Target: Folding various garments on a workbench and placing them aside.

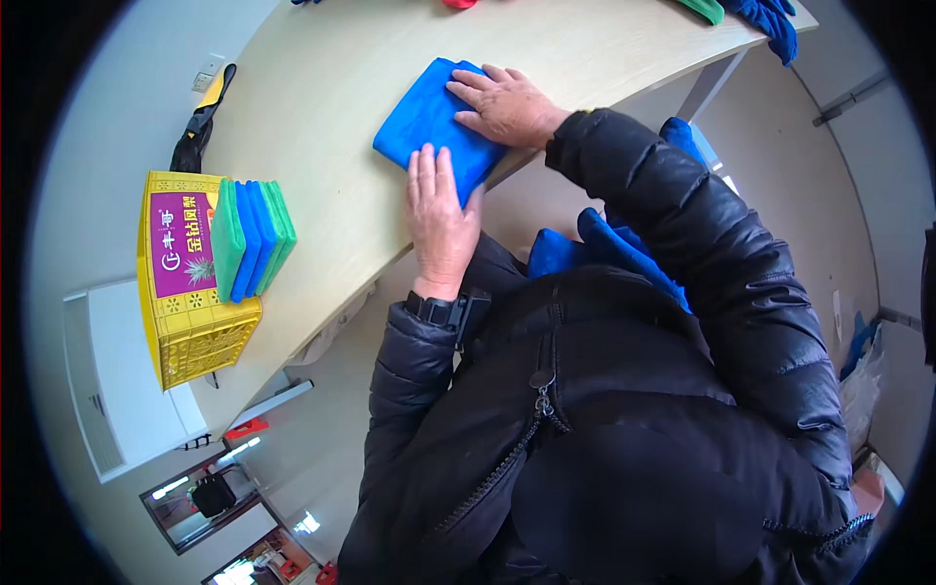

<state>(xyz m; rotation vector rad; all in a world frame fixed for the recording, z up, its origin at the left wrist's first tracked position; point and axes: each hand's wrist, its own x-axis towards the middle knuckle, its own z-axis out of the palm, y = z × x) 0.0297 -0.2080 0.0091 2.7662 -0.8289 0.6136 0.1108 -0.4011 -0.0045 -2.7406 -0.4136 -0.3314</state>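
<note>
A folded blue cloth lies on the pale wooden table close to its near edge. My left hand rests on the cloth's near side, fingers stretched out and the palm partly over the table edge. On the cloth's right side my right hand lies flat, its fingers spread. Neither hand grips anything. To the left, a stack of folded green and blue cloths stands beside a yellow box.
More blue cloths lie at my lap. Dark blue cloth and green cloth hang at the table's far right corner. A black strap sits behind the box. A metal table leg stands at the right.
</note>
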